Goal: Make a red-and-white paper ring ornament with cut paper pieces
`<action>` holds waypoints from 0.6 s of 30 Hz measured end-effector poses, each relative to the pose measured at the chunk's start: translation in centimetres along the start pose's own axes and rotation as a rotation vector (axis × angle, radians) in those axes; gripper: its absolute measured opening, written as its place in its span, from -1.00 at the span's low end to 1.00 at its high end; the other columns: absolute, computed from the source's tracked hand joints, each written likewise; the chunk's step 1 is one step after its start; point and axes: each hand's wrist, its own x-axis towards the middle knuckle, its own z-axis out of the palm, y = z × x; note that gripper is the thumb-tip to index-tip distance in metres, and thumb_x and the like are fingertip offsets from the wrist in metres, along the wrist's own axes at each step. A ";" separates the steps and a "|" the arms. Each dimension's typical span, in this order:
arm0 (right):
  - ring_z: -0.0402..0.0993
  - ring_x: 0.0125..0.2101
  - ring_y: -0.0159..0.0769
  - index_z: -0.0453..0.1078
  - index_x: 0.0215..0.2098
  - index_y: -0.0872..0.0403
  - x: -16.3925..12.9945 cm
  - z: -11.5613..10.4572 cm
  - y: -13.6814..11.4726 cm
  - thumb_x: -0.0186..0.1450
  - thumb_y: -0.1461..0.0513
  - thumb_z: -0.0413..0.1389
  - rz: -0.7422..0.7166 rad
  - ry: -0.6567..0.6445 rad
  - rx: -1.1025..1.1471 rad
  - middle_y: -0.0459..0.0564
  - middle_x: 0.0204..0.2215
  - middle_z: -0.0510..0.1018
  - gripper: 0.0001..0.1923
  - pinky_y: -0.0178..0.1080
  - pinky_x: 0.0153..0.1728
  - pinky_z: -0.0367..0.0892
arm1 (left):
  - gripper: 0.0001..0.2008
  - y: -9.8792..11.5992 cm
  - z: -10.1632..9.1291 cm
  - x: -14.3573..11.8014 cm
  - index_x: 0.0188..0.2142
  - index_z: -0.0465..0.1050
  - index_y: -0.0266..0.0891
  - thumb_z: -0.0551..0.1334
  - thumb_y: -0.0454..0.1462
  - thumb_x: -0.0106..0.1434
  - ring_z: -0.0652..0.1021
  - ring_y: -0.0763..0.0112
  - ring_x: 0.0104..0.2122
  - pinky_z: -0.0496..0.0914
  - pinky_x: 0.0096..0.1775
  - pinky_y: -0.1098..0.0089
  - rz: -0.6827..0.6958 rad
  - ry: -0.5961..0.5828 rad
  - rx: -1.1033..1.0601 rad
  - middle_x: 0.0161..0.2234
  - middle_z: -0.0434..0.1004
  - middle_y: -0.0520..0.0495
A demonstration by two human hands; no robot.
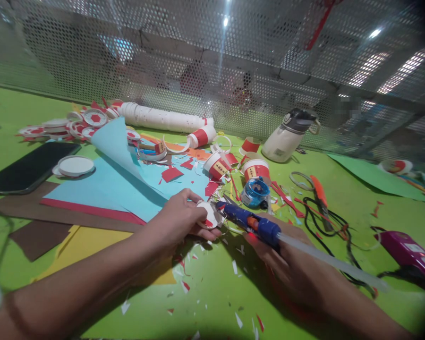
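Observation:
Between the fingers of my left hand point(179, 215) is a small white paper disc point(212, 218) with a bit of red on its face. My right hand point(281, 252) is wrapped round a dark blue glue gun point(251, 219), and a long translucent glue stick point(326, 257) sticks out of its back end. The gun's nozzle is at the disc's right edge; whether it touches cannot be made out. Just beyond the gun stands a small blue jar point(255, 192), with cut red and white paper cups point(255, 171) behind it.
Blue paper sheets point(88, 182), a black phone point(31, 167) and white discs point(74, 165) lie left. Behind are a pile of red-and-white discs point(94, 118) and a stack of cups point(163, 117). A bottle point(286, 137), orange-handled cutter point(318, 193), black cable point(311, 217) and magenta device point(409, 255) are right.

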 end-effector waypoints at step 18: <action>0.43 -0.33 -0.23 0.32 -0.23 0.07 0.1 0.5 0.2 0.34 0.20 -0.12 -0.042 0.014 0.012 0.06 -0.26 0.50 -0.80 -0.21 -0.35 0.37 | -0.69 -0.1 0.1 -0.1 -0.29 0.13 -0.24 0.13 -0.52 -0.02 0.58 0.26 -0.57 0.47 -0.49 0.36 0.004 0.011 -0.009 -0.56 0.50 -0.08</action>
